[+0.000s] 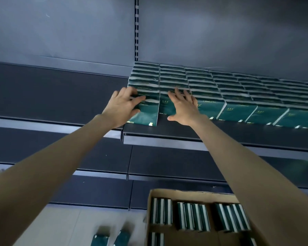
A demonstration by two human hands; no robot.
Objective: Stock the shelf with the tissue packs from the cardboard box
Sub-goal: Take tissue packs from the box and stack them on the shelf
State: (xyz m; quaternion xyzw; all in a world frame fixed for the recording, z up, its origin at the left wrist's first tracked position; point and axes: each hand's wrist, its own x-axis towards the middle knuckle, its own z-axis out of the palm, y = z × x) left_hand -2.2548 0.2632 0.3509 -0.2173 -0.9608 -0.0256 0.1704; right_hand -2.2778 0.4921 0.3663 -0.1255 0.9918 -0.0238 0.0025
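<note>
Fingers (177, 95) of the right hand (183, 107) lie straight, pressing the second-column front pack (164, 106); the left hand (124, 103), fingers nearly straight, presses the leftmost front pack (147, 113). Nearest, the cardboard box (194, 195) holds upright tissue packs (192, 216). Farther, the shelf (167, 130) carries full rows (238, 89).

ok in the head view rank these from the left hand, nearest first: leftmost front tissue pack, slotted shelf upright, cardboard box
1. Leftmost front tissue pack, touching the left hand.
2. Slotted shelf upright, above, behind.
3. Cardboard box, far below, right.
</note>
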